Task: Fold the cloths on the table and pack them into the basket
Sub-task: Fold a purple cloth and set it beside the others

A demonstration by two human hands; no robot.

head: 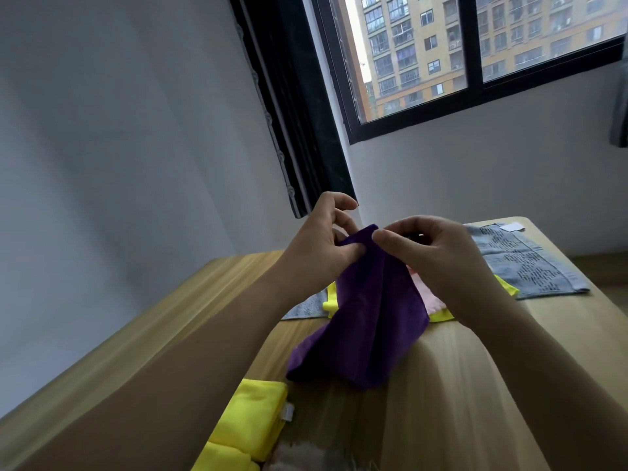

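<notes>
A purple cloth hangs above the wooden table, its lower end near the tabletop. My left hand pinches its top corner between thumb and fingers. My right hand pinches the same top edge just to the right. Beneath the purple cloth lie a pink cloth and a yellow cloth, spread flat. A grey patterned towel is spread on the far right of the table. Folded yellow cloths sit at the near edge. No basket shows in the frame.
A grey cloth edge pokes out at the left of the pile. A white wall stands to the left, and a dark-framed window with a black curtain rises behind the table. Something fuzzy and pale shows at the bottom edge.
</notes>
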